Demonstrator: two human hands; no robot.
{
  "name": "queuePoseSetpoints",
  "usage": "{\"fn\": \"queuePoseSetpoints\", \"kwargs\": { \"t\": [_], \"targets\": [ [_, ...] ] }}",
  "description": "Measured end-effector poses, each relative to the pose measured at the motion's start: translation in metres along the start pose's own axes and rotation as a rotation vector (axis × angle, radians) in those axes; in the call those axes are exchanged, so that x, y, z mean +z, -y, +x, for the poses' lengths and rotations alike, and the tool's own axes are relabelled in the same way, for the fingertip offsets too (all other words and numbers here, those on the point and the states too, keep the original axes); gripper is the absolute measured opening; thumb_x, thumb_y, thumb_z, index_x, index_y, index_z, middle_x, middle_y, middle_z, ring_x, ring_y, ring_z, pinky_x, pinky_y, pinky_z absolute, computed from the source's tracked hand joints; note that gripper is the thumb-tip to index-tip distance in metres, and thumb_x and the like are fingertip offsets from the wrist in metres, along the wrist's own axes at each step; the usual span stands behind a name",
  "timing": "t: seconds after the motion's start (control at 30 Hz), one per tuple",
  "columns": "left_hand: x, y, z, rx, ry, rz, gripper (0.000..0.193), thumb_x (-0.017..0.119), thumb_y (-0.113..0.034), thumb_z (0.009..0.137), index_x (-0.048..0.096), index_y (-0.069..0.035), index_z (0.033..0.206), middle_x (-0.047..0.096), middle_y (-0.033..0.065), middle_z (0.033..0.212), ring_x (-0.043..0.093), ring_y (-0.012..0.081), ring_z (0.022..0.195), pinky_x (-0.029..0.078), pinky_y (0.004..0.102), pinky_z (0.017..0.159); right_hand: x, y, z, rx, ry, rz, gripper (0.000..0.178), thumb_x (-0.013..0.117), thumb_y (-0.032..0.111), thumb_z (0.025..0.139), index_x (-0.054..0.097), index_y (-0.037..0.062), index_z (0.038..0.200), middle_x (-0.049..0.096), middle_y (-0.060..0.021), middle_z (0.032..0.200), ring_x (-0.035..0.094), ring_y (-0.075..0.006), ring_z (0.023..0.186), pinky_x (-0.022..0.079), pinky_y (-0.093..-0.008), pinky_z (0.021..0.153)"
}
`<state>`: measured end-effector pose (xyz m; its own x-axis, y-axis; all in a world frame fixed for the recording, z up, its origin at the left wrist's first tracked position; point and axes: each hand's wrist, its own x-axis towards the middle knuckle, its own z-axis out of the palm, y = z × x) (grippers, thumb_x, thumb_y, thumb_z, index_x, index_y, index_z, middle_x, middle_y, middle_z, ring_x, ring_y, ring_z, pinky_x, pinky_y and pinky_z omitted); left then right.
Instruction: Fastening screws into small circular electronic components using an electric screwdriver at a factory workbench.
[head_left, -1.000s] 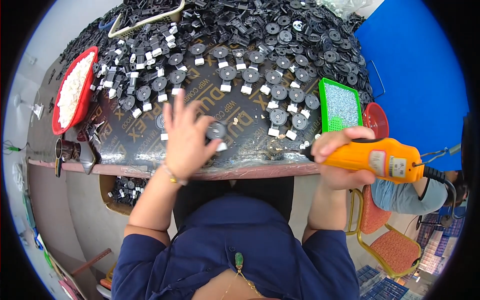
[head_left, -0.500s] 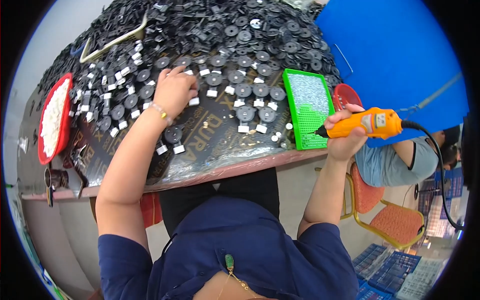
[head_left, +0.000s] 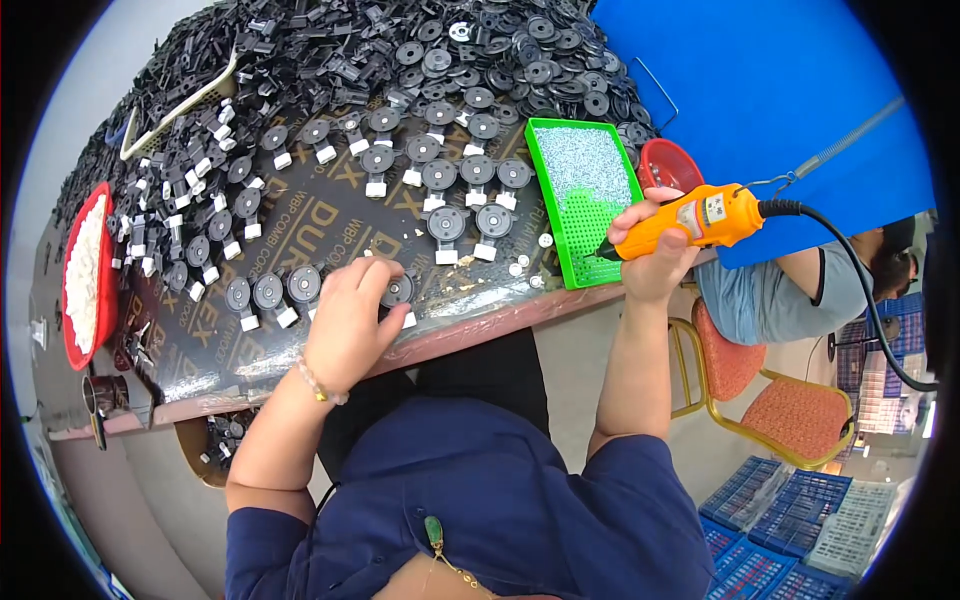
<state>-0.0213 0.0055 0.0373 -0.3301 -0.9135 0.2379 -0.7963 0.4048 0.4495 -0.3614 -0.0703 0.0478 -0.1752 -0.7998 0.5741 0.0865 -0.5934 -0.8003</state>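
At the near edge of the table (head_left: 300,222), our left hand (head_left: 350,320) lies palm down with its fingers bent and its thumb apart. A black disc piece (head_left: 398,291) with a white end sits between its index finger and thumb; we cannot tell whether they pinch it or only rest against it. To the left, we see three similar pieces in a row, and next to them another seems partly covered by the hand.

Our right hand (head_left: 655,252) is wrapped around an orange power screwdriver (head_left: 726,222), whose dark tip points left over the bare, perforated part of a green tray (head_left: 592,240). Whether the tip touches anything there, we cannot make out. Small silvery pieces (head_left: 585,160) fill the tray's far part, too fine for us to tell singly. The near side of a red bowl (head_left: 672,160) is hidden behind our right hand and the screwdriver. The heap of black parts (head_left: 330,50) is cut off at the top.
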Motion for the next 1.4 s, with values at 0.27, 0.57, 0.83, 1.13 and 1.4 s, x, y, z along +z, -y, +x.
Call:
{"fn": "queuePoseSetpoints", "kwargs": {
  "t": [0.27,0.57,0.83,1.13,1.4],
  "targets": [
    [0.026,0.000,-0.005,-0.060,-0.221,-0.270,0.052,0.082,-0.012,0.077,0.061,-0.002,0.124,0.064,0.0174,0.122,0.060,0.0379,0.117,0.049,0.0449,0.101,0.000,0.002,0.001,0.009,0.011,-0.033,0.079,0.068,0.071,0.086,0.053,-0.0003,0.117,0.066,-0.0116,0.076,0.060,-0.0159,0.058,0.050,-0.0264,0.053],
    [0.038,0.015,-0.011,-0.102,-0.217,-0.225,0.050,0.086,-0.021,0.077,0.068,-0.007,0.121,0.067,0.0164,0.125,0.058,0.0343,0.129,0.040,0.0457,0.108,0.060,0.036,-0.010,-0.051,0.170,0.176,0.088,0.056,0.083,0.085,0.050,0.0041,0.123,0.067,-0.0113,0.078,0.061,-0.0188,0.057,0.051,-0.0311,0.054],
    [0.036,0.020,-0.013,-0.072,-0.206,-0.261,0.050,0.089,-0.021,0.076,0.068,-0.008,0.120,0.069,0.0092,0.121,0.053,0.0345,0.138,0.038,0.0458,0.109,0.157,0.010,-0.028,0.238,0.378,0.407,0.087,0.070,0.077,0.079,0.051,0.0015,0.119,0.068,-0.0139,0.078,0.065,-0.0198,0.061,0.057,-0.0328,0.059],
    [0.033,0.018,-0.012,-0.083,-0.191,-0.279,0.049,0.088,-0.019,0.075,0.068,-0.007,0.118,0.069,0.0101,0.119,0.053,0.0348,0.137,0.040,0.0464,0.107,0.170,-0.002,-0.030,0.306,0.395,0.431,0.082,0.079,0.069,0.077,0.055,-0.0007,0.113,0.068,-0.0141,0.077,0.066,-0.0174,0.059,0.057,-0.0275,0.057],
    [0.033,0.016,-0.010,-0.107,-0.186,-0.322,0.049,0.088,-0.016,0.074,0.066,-0.007,0.117,0.069,0.0107,0.117,0.055,0.0346,0.135,0.040,0.0462,0.105,0.176,-0.005,-0.039,0.353,0.390,0.467,0.076,0.085,0.062,0.075,0.057,0.0010,0.112,0.070,-0.0124,0.081,0.067,-0.0163,0.066,0.055,-0.0262,0.059]
  ]
}}
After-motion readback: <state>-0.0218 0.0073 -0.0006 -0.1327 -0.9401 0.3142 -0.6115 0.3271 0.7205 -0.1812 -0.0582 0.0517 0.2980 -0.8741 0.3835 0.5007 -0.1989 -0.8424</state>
